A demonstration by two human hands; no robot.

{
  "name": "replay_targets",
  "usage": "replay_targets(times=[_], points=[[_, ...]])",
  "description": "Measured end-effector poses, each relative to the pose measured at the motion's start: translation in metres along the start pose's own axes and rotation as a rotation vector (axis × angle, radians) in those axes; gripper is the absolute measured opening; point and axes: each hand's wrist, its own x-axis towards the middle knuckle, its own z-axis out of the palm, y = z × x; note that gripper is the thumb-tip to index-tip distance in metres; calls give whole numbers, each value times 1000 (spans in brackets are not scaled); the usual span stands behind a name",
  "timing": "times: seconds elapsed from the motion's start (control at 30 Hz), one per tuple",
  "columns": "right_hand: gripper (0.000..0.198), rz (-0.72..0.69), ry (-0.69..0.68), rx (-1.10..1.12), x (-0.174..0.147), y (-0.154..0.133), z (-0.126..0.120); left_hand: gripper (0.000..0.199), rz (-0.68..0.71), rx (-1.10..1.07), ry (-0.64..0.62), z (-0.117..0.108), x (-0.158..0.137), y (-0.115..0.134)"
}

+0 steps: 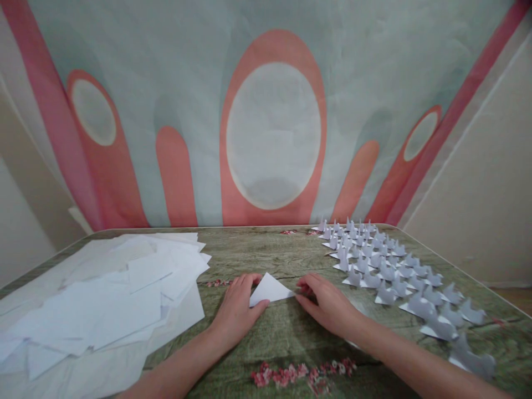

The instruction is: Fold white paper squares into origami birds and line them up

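Observation:
A small white sheet of paper folded into a triangle (271, 289) is between my two hands, over the middle of the table. My left hand (239, 305) grips its left corner, with the thumb along the near edge and the fingers behind. At the right corner, my right hand (324, 302) has its thumb and curled fingers closed around the tip. To the right stand rows of folded white paper figures (386, 271) with pointed, upright parts. A loose, overlapping pile of white paper sheets (120, 305) spreads out on the left.
The wood-patterned table top (245, 249) has printed pink flowers (291, 374) near its front. Behind the table's far edge rises a grey-green backdrop (199, 83) with coral arches. The nearest paper figure (471, 357) sits close to my right forearm.

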Motion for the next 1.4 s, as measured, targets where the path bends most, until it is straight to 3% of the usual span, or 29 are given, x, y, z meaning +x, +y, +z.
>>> replay_targets(times=[0.33,0.57,0.67,0.73,0.97,1.2,1.4], points=[[38,-1,-15,217,38,-11,30,37,13,-164,50,3,-3,-2],[36,9,-99,461,25,-13,26,36,-1,-285,34,4,-6,0],[23,-4,-150,556,16,-14,20,37,-4,-355,5,5,-8,3],[17,11,-174,534,9,-15,17,38,3,-413,5,7,-9,7],[26,61,-155,559,-5,-11,18,41,-24,-556,-50,8,-12,13],[27,40,-146,535,-9,-8,19,42,14,-559,-107,9,-14,14],[27,48,-112,485,-14,-13,21,50,-50,-598,-163,8,-14,19]])
